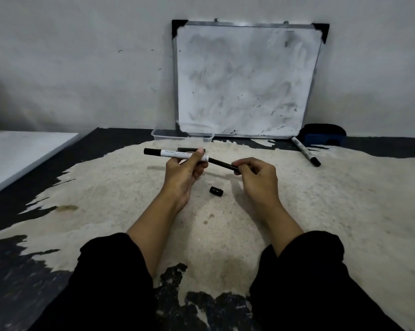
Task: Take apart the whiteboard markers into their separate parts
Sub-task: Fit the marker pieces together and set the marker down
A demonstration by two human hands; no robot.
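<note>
Head view, frame centre: the left hand (182, 172) pinches the marker barrel (183, 155); the right hand (256, 175) pinches a black ink core (223, 163), apparently half withdrawn. Risk: an off-axis pull could bend the core or smear ink. 1 loose cap (216, 190) lies below, between the hands; a second marker (305, 151) lies at right.
</note>
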